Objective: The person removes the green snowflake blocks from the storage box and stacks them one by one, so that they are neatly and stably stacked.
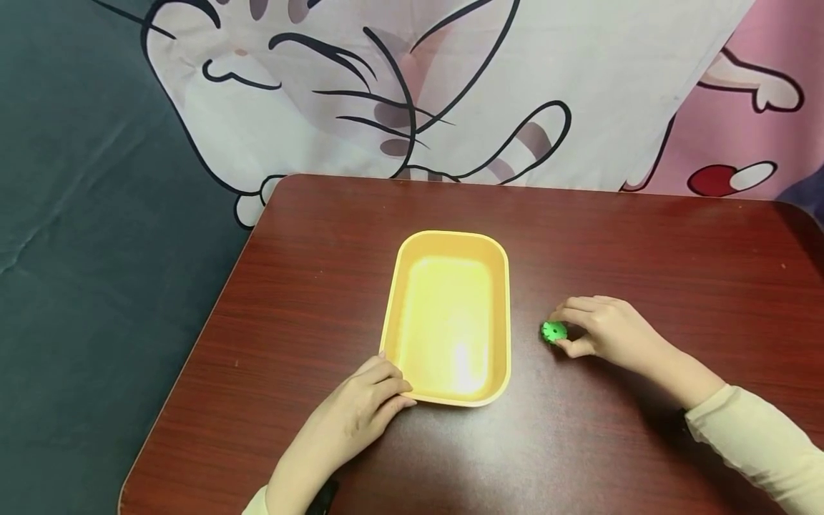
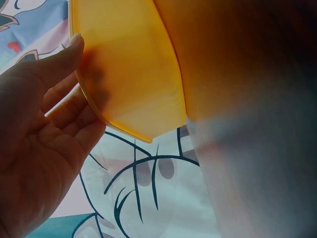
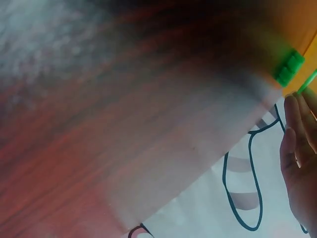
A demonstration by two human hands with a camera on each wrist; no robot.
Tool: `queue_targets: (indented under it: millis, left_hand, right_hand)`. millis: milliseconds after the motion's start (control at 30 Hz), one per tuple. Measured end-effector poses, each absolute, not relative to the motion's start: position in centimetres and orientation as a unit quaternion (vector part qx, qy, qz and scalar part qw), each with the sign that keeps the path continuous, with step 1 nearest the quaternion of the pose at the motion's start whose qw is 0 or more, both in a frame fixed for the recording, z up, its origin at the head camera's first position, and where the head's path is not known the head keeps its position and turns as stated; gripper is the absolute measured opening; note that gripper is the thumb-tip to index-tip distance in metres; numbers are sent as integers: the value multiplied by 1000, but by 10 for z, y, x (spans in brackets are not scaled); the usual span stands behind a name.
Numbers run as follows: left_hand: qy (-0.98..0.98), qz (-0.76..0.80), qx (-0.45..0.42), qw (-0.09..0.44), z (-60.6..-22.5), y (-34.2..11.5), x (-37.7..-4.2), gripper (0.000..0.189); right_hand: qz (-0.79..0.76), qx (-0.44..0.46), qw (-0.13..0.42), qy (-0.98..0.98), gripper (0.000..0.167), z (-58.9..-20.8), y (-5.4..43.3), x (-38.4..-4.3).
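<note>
A yellow rectangular tray [image 1: 444, 315] lies on the brown table, its inside bare. My left hand [image 1: 357, 404] grips the rim at its near left corner; in the left wrist view the thumb and fingers of the hand [image 2: 54, 119] lie either side of the tray's edge [image 2: 129, 74]. To the tray's right, my right hand [image 1: 608, 332] pinches a small green toothed disc [image 1: 554, 331] with a centre hole, low over the table. In the right wrist view, a thin green edge [image 3: 307, 82] shows at the fingertips of the hand [image 3: 302, 163], beside a notched green piece [image 3: 290, 68]; whether they join is unclear.
The brown wooden table [image 1: 290, 300] has rounded corners. Behind it hangs a cloth [image 1: 579, 57] printed with a cartoon cat. A dark green surface [image 1: 84, 286] lies beyond the table's left edge.
</note>
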State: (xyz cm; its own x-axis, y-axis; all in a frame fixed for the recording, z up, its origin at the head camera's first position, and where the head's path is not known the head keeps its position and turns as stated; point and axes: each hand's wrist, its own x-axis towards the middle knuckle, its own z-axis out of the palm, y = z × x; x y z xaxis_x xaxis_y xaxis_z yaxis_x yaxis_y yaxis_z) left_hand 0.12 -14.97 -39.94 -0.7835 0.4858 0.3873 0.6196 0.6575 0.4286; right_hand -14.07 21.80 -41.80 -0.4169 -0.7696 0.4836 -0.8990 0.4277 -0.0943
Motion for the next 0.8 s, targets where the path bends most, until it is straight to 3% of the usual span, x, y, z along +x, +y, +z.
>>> queue_targets:
  millis: [800]
  left_hand:
    - [-903,-282,-305,114,-398,-150,1,5]
  right_hand:
    - [156,478,177,-846,24,-422,222,-141]
